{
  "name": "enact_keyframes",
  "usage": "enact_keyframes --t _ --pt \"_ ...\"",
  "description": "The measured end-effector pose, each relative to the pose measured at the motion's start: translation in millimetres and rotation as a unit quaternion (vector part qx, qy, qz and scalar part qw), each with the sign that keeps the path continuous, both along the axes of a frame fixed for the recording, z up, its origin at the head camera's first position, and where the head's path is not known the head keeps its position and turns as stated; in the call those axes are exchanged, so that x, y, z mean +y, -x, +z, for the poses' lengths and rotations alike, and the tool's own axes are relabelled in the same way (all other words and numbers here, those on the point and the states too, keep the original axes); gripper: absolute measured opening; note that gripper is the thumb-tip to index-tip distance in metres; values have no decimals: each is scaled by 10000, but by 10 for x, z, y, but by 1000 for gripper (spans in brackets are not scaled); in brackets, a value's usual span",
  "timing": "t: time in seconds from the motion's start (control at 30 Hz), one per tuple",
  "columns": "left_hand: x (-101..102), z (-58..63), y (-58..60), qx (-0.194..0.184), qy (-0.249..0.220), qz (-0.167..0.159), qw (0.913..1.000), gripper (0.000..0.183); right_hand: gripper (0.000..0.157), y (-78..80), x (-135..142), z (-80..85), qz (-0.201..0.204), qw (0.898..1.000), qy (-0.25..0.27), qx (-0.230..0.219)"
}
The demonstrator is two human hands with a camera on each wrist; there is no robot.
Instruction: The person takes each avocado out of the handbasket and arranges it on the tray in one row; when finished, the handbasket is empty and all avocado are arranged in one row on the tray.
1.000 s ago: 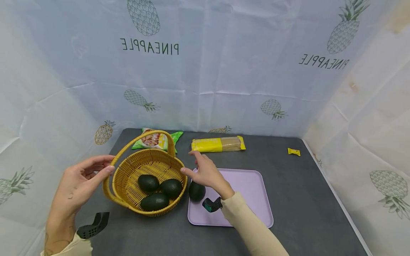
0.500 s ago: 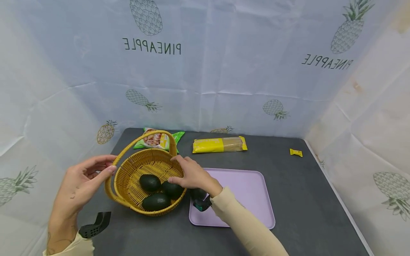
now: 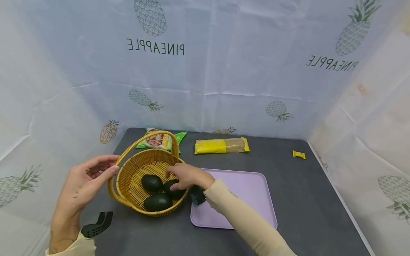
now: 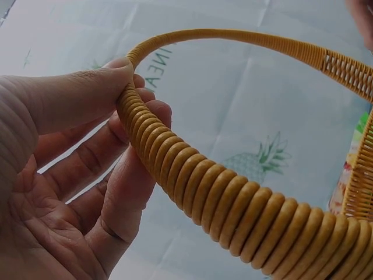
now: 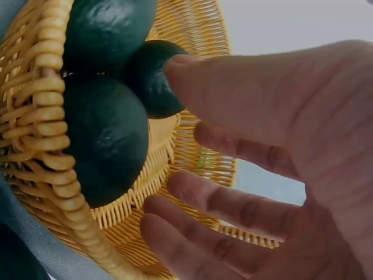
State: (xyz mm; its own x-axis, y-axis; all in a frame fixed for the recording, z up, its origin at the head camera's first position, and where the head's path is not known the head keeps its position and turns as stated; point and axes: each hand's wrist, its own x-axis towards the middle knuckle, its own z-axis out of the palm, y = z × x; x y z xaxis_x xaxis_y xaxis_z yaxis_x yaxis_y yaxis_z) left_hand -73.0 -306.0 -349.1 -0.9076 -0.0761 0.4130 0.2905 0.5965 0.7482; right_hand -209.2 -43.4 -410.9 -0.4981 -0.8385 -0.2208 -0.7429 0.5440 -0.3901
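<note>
My left hand (image 3: 85,183) pinches the handle (image 4: 192,175) of a yellow wicker basket (image 3: 132,174) between thumb and fingers. Inside the basket lie three dark green avocados: one at the back left (image 3: 152,183), one in front (image 3: 158,202) and one at the right (image 3: 168,187). Over the basket's right side reaches my right hand (image 3: 189,176), thumb and fingers spread above the right avocado. In the right wrist view its fingers look apart from the nearest avocado (image 5: 108,140). Another avocado on the lilac tray (image 3: 243,188) is mostly hidden behind the right wrist.
Behind the basket lies a green snack bag (image 3: 157,140). A yellow pack of noodles (image 3: 221,145) is at the back middle, and a small yellow wrapped piece (image 3: 299,154) at the far right. Pineapple-print cloth (image 3: 224,71) walls in the grey table (image 3: 307,199).
My right hand has moved left from above the tray edge to over the basket and lowered toward the right avocado. My left hand keeps its hold on the handle.
</note>
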Motion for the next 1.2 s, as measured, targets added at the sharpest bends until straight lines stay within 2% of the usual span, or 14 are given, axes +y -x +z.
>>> enact_keyframes --t 0.17,0.43,0.67,0.87,1.2 --pt "-3 -3 3 10 -101 -30 9999 27 38 15 -58 -48 217 9992 -340 -50" --pt "5 3 -6 9 -51 -4 10000 27 39 28 -146 -124 181 9974 -689 88" --pt "-4 5 -4 10 -138 -73 9999 26 45 41 -237 -160 143 9959 -898 -14" --pt "-3 2 -2 -4 -134 -65 9999 26 52 60 -269 -156 117 9941 -1070 -128" --pt "-7 7 2 -10 -131 -71 9999 26 54 67 -293 -127 118 9926 -1184 -256"
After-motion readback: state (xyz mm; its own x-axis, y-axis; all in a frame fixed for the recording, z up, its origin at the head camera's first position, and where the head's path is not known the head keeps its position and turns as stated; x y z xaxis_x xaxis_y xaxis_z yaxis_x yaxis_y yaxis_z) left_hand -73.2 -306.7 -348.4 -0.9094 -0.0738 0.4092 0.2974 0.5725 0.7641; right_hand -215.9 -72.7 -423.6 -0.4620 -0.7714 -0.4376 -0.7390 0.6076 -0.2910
